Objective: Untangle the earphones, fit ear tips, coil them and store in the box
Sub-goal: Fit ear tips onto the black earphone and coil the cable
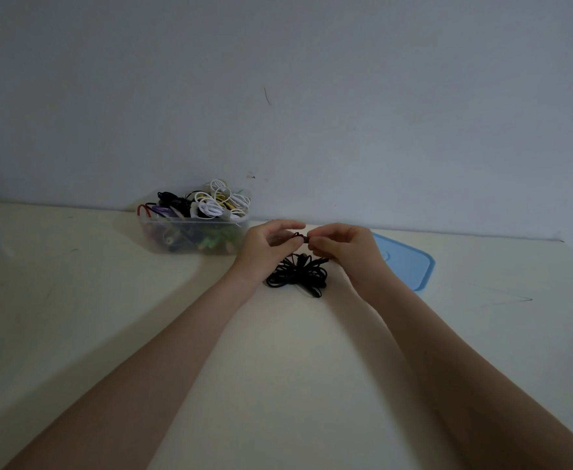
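Bench (278,368): pale cream, smooth and matt, with a few faint dark scuffs; it runs back to meet the wall
Wall (312,96): plain grey-white, dim light, one thin dark mark high up and a small speck lower down
Box (193,237): clear plastic, rectangular with rounded corners, at the back of the bench against the wall, left of my hands; heaped with coiled cords in white, black, red, purple, yellow and green
Lid (410,262): flat light-blue plastic with rounded corners and a raised rim, lying on the bench just behind my right wrist
Earphones (298,274): thin black cord in a loose bundle of loops, resting on the bench between my wrists, one strand rising to my fingers
Left hand (268,247): my grip pinches a small dark piece at the cord's end, thumb and forefinger curled round it
Right hand (346,247): my grip pinches the same small dark piece from the other side, fingertips almost touching the left ones
Far left edge: something blurred and pale, I cannot tell what
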Motion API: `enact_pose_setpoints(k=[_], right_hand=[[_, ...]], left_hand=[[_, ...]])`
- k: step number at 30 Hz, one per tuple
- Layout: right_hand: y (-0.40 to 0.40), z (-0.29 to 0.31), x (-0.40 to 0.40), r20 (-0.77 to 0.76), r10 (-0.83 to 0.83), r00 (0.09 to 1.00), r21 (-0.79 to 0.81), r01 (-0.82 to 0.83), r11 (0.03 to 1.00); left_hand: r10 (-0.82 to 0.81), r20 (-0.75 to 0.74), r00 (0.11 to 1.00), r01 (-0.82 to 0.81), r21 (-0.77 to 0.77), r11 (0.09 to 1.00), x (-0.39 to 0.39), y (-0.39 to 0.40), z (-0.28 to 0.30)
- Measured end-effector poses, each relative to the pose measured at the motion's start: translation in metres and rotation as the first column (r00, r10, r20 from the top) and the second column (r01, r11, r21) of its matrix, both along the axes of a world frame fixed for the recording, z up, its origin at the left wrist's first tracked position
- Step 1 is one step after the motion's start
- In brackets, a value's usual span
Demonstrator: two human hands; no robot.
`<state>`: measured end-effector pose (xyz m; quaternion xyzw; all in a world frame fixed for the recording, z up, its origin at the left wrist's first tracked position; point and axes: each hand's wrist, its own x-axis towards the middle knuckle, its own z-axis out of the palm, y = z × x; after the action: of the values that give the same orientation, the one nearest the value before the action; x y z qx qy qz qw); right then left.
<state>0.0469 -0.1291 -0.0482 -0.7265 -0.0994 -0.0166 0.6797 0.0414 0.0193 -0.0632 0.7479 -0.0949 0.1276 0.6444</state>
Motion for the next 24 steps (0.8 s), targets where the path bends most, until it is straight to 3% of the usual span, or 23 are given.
enact_pose_setpoints(k=[2, 4, 6, 7, 8, 9, 12, 15, 20, 24], right_hand=[[-0.003, 0.009, -0.001, 0.031, -0.023, 0.999, -0.136, 0.027, 0.990], [-0.007, 0.020, -0.004, 0.001, 0.054, 0.999, -0.433, -0.048, 0.900], [-0.004, 0.022, -0.008, -0.073, 0.148, 0.986, -0.756, -0.152, 0.637], [-0.001, 0.020, -0.011, -0.063, 0.167, 0.984, -0.840, -0.142, 0.524], [0.002, 0.017, -0.013, -0.020, 0.171, 0.985, -0.870, -0.101, 0.483], [0.005, 0.017, -0.014, 0.033, 0.164, 0.986, -0.865, -0.054, 0.498], [0.008, 0.029, -0.013, 0.117, 0.111, 0.987, -0.747, 0.014, 0.664], [0.021, 0.058, -0.007, 0.233, 0.070, 0.970, -0.636, 0.098, 0.765], [0.071, 0.097, 0.017, 0.412, 0.072, 0.909, -0.550, 0.185, 0.814], [0.118, 0.098, 0.039, 0.424, 0.099, 0.900, -0.556, 0.172, 0.813]], left_hand=[[0.013, 0.018, 1.000, -0.015, 0.086, 0.996, 0.002, 0.001, 0.002], [0.052, 0.023, 0.998, -0.055, 0.158, 0.986, 0.003, 0.002, 0.004], [0.087, 0.004, 0.996, -0.086, 0.197, 0.977, 0.004, 0.004, 0.006], [0.088, -0.004, 0.996, -0.085, 0.217, 0.973, 0.003, 0.005, 0.007], [0.077, -0.010, 0.997, -0.073, 0.240, 0.968, 0.001, 0.006, 0.008], [0.062, -0.005, 0.998, -0.059, 0.265, 0.963, -0.002, 0.007, 0.010], [0.058, 0.108, 0.992, -0.089, 0.309, 0.947, -0.010, 0.018, 0.026], [0.118, 0.256, 0.959, -0.176, 0.220, 0.960, -0.014, 0.038, 0.059], [0.259, 0.378, 0.889, -0.353, 0.205, 0.913, -0.005, 0.080, 0.103], [0.383, 0.341, 0.859, -0.488, 0.313, 0.815, 0.008, 0.117, 0.108]])
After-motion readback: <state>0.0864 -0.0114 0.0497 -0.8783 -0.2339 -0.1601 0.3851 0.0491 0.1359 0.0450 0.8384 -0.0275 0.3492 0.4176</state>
